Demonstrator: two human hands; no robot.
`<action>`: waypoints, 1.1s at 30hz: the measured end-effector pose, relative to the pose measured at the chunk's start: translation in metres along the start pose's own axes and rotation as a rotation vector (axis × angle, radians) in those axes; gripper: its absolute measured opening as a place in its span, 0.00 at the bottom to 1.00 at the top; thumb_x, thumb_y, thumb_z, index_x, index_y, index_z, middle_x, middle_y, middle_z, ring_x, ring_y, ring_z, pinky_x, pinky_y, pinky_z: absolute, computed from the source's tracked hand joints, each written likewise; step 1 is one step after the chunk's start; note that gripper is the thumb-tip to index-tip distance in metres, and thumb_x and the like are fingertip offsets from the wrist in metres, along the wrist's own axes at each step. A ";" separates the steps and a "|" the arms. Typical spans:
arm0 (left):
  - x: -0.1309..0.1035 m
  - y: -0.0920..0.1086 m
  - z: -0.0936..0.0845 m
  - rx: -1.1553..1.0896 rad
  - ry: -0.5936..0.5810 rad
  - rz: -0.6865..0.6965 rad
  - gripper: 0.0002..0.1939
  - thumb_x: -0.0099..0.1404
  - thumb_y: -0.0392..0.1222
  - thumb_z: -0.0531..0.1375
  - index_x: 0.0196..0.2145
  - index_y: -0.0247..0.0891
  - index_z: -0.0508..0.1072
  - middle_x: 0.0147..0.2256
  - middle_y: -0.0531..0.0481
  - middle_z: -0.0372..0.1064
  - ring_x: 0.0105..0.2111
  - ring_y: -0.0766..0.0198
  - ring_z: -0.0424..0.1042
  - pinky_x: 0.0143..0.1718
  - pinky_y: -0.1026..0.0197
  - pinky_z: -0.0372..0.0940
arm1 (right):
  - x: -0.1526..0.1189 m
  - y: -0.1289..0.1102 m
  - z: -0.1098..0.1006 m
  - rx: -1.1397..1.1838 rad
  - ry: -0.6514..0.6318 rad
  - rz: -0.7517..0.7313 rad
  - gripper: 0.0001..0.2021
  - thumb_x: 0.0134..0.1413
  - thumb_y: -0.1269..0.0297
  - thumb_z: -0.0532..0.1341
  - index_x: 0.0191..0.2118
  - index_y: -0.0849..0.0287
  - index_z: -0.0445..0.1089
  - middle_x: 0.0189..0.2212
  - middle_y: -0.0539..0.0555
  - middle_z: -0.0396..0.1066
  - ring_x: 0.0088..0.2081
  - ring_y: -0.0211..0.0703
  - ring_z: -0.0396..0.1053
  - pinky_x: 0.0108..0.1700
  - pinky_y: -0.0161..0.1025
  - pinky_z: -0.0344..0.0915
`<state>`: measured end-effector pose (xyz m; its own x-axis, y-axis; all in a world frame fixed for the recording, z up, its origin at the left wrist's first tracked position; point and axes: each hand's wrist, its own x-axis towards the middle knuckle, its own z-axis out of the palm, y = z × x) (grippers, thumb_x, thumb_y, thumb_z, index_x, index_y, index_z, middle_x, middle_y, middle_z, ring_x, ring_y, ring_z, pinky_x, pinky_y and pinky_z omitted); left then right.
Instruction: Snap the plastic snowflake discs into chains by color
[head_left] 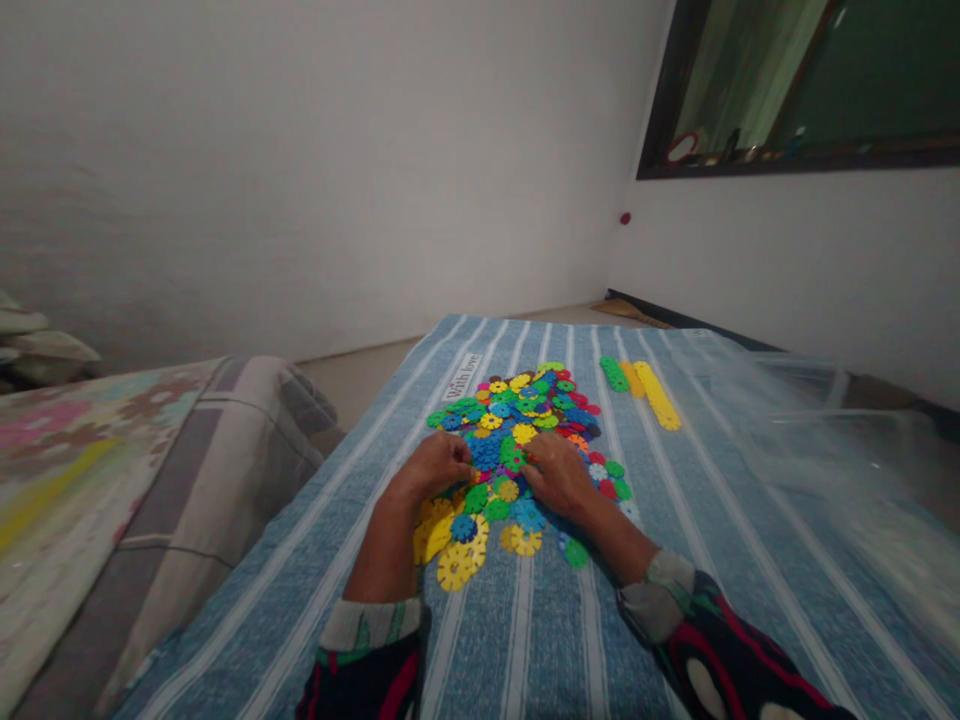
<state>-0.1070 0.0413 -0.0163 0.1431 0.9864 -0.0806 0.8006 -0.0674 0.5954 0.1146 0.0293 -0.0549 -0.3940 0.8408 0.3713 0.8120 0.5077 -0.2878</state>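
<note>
Dozens of flat plastic snowflake-shaped discs (517, 440) in green, yellow, blue and red lie heaped at the centre of the frame on a blue cloth with pale stripes (525, 620), and both your hands rest on that heap.

At the far left of the frame a folded grey and beige blanket (225, 470) lies beside a pastel flowered sheet (67, 450), well apart from the pieces.

Your left hand (435, 465) sits at the left edge of the pile with its fingers curled down onto the discs; I cannot tell whether it pinches one or only presses on them. Large yellow discs (457, 560) lie just below it, near your wrist.

Your right hand (555, 472) lies palm down over the middle of the pile, fingers bent among blue and green pieces; again the grip itself is hidden, so I cannot say if anything is held.

Above and right of the heap, a short green strip (615, 374) and a long yellow strip (657, 395) lie side by side on the cloth.

At the right of the frame a clear plastic bag (795, 430) lies slack on the cloth. It looks empty as far as the picture shows, and no disc is inside it.

In my judgement, a sweep of either forearm could scatter the loose discs toward the cloth's edge, and your sleeves could drag the nearest ones along.
</note>
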 end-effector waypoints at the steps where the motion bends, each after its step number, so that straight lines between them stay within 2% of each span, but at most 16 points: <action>1: 0.000 0.000 0.000 -0.002 -0.005 0.000 0.03 0.42 0.39 0.61 0.18 0.38 0.70 0.17 0.56 0.64 0.22 0.65 0.63 0.24 0.65 0.56 | 0.000 0.001 -0.002 -0.003 -0.010 0.017 0.06 0.57 0.68 0.59 0.38 0.60 0.72 0.39 0.57 0.71 0.44 0.47 0.65 0.45 0.40 0.57; 4: 0.001 0.000 0.001 -0.005 -0.010 -0.003 0.04 0.42 0.39 0.61 0.20 0.37 0.72 0.19 0.55 0.66 0.23 0.65 0.64 0.24 0.65 0.57 | 0.000 0.000 -0.004 -0.002 -0.025 0.049 0.06 0.57 0.68 0.59 0.38 0.61 0.73 0.39 0.58 0.72 0.43 0.47 0.66 0.45 0.39 0.57; 7: 0.002 -0.001 0.003 -0.003 -0.008 -0.003 0.06 0.42 0.39 0.62 0.23 0.37 0.73 0.20 0.55 0.66 0.23 0.66 0.64 0.25 0.65 0.56 | 0.000 -0.002 -0.001 0.016 -0.028 0.022 0.06 0.57 0.68 0.59 0.39 0.60 0.72 0.38 0.57 0.72 0.44 0.46 0.65 0.45 0.39 0.57; 12: 0.002 0.000 0.005 0.005 -0.031 0.013 0.06 0.43 0.41 0.63 0.20 0.37 0.71 0.19 0.56 0.64 0.22 0.67 0.62 0.24 0.65 0.55 | 0.000 -0.004 0.009 0.010 -0.017 -0.039 0.08 0.59 0.61 0.61 0.38 0.61 0.71 0.39 0.57 0.69 0.44 0.47 0.63 0.46 0.40 0.57; 15: 0.001 0.002 0.005 0.014 -0.042 0.025 0.06 0.43 0.42 0.62 0.19 0.37 0.71 0.18 0.57 0.62 0.22 0.67 0.61 0.24 0.65 0.55 | -0.002 -0.006 0.012 -0.009 0.008 -0.077 0.10 0.58 0.60 0.61 0.42 0.60 0.70 0.41 0.58 0.67 0.46 0.49 0.60 0.48 0.44 0.57; 19: 0.002 0.004 0.005 0.034 -0.027 0.028 0.06 0.44 0.40 0.61 0.22 0.37 0.73 0.19 0.56 0.65 0.23 0.65 0.63 0.25 0.65 0.56 | -0.007 -0.017 0.013 0.032 0.033 -0.289 0.12 0.57 0.62 0.62 0.46 0.57 0.70 0.47 0.59 0.65 0.53 0.52 0.56 0.54 0.49 0.55; 23: 0.002 0.004 0.005 0.066 0.005 0.020 0.07 0.45 0.38 0.59 0.25 0.36 0.75 0.21 0.54 0.68 0.24 0.64 0.66 0.26 0.65 0.58 | -0.014 -0.038 0.012 0.025 0.010 -0.481 0.07 0.59 0.65 0.59 0.43 0.57 0.71 0.48 0.59 0.65 0.55 0.53 0.56 0.54 0.50 0.56; 27: 0.003 0.004 0.006 0.101 0.032 0.008 0.09 0.47 0.36 0.58 0.27 0.36 0.76 0.21 0.53 0.69 0.25 0.64 0.66 0.27 0.65 0.59 | -0.016 -0.054 0.014 -0.069 0.023 -0.477 0.07 0.61 0.70 0.56 0.40 0.60 0.71 0.48 0.61 0.66 0.54 0.53 0.57 0.51 0.49 0.59; 33: 0.006 0.005 0.007 0.126 0.040 0.003 0.06 0.51 0.36 0.57 0.24 0.36 0.75 0.22 0.52 0.70 0.24 0.64 0.67 0.27 0.65 0.59 | -0.013 -0.054 0.024 -0.191 0.080 -0.456 0.07 0.62 0.67 0.56 0.40 0.61 0.71 0.49 0.63 0.66 0.54 0.55 0.57 0.49 0.50 0.61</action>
<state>-0.0985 0.0455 -0.0195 0.1240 0.9912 -0.0453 0.8671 -0.0861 0.4906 0.0659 -0.0047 -0.0657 -0.6991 0.5204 0.4902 0.6320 0.7705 0.0833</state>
